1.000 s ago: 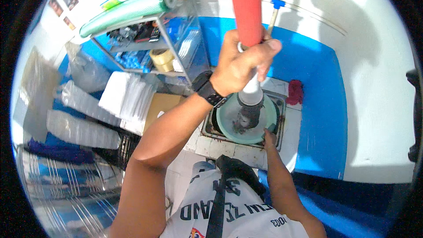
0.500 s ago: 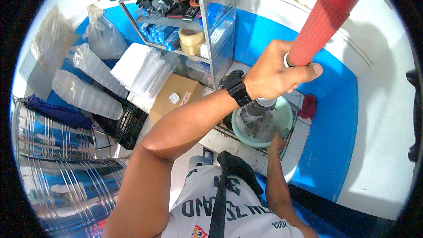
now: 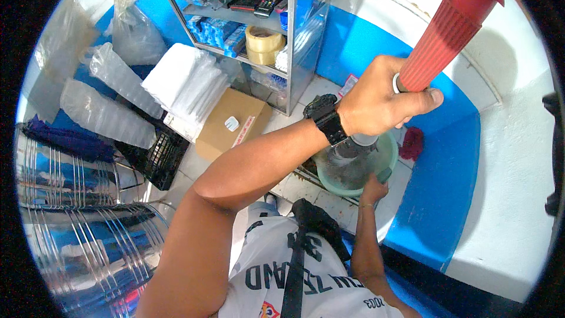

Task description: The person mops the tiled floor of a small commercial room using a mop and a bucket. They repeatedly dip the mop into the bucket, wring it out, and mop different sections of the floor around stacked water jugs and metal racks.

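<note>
Fingers of the left hand (image 3: 376,97) are wrapped tightly around the base of a red ribbed handle (image 3: 450,32), which is tilted up toward the upper right. Below it, a pale green basin (image 3: 385,156) is steadied at its near rim by the right hand (image 3: 374,189), closed on the edge. A grey cylinder (image 3: 352,147) stands inside the basin, just under the wrist with the black watch (image 3: 325,118).

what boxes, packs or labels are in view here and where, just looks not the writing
Cardboard box: brown, flat, on the floor before the shelf; white sticker and a printed strip on top.
Blue packs: row on the glass shelf's middle level.
Tape roll: tan ring, right of them.
Small pink packet: on the floor by the blue wall.
</note>
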Tool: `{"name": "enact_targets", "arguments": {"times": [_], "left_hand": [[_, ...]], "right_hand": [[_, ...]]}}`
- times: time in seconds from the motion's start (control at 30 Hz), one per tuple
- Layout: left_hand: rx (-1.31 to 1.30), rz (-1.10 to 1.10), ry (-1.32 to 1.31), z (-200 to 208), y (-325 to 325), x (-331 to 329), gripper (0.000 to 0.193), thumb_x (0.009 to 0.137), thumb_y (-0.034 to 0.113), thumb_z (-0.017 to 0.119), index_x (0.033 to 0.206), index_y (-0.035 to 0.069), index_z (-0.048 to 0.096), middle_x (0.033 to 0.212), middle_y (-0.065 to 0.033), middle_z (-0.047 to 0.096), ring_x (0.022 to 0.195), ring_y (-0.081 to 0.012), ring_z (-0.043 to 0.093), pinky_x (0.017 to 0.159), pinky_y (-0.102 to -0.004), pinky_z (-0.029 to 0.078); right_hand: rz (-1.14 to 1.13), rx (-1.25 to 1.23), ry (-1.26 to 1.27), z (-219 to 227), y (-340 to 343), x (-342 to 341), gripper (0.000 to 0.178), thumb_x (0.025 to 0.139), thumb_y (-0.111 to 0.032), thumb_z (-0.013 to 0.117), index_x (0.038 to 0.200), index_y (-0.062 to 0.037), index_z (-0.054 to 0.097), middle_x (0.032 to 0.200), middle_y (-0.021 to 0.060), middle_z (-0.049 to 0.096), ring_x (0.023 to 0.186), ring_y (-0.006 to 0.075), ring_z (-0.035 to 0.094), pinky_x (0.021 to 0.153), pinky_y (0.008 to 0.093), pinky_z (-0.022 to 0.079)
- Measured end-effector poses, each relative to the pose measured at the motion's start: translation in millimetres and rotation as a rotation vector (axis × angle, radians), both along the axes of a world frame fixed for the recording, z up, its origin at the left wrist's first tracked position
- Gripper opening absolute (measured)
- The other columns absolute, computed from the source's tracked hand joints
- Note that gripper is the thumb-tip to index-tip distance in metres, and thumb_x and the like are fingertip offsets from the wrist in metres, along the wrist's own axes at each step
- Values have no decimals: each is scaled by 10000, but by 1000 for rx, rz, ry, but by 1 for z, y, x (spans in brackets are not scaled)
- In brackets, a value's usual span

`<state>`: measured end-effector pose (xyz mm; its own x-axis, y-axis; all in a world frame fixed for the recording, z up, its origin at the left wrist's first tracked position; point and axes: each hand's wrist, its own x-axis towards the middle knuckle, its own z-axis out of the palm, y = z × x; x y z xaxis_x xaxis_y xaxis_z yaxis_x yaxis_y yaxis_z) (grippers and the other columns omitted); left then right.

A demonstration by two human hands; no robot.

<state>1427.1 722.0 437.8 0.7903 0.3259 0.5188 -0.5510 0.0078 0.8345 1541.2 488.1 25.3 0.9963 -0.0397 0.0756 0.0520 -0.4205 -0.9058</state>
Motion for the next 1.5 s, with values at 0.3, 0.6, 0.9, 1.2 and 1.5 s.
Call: {"name": "enact_targets", "arguments": {"times": [0.3, 0.6, 0.9, 1.2, 1.5], "left_hand": [[46, -12, -5, -9, 15, 5, 325, 922, 272, 740, 708, 51, 636, 544, 12, 548, 484, -67, 513, 468, -268, 377], [90, 5, -70, -15, 21, 11, 283, 907, 217, 743, 710, 43, 635, 550, 15, 550, 487, -64, 511, 474, -268, 370], [6, -115, 37, -14, 29, 7, 258, 903, 238, 749, 782, 27, 664, 619, -3, 601, 519, -66, 547, 484, -258, 410], [11, -93, 1, -17, 31, 6, 239, 912, 188, 701, 740, 38, 630, 540, -1, 559, 489, -70, 514, 496, -269, 387], [76, -65, -2, -22, 39, 2, 267, 900, 243, 733, 759, 33, 647, 606, -4, 592, 566, -84, 550, 547, -285, 421]], "right_hand": [[-54, 37, -35, 43, 6, -14, 349, 770, -108, 781, 1021, 92, 645, 913, 194, 715, 789, 334, 667, 756, 437, 526], [-135, -91, -53, 69, 9, -31, 361, 787, -206, 794, 978, 72, 667, 866, 188, 718, 756, 337, 670, 745, 448, 527], [-84, -73, -63, 105, 27, -54, 208, 845, -114, 737, 986, 34, 701, 915, 156, 739, 811, 305, 689, 765, 408, 517], [192, -156, -208, 109, 33, -61, 261, 880, -188, 755, 1012, 16, 662, 902, 191, 729, 795, 366, 703, 735, 439, 538], [364, -432, -407, 122, 46, -71, 164, 832, -106, 756, 913, 0, 661, 757, 186, 681, 691, 374, 674, 670, 438, 529]]}}
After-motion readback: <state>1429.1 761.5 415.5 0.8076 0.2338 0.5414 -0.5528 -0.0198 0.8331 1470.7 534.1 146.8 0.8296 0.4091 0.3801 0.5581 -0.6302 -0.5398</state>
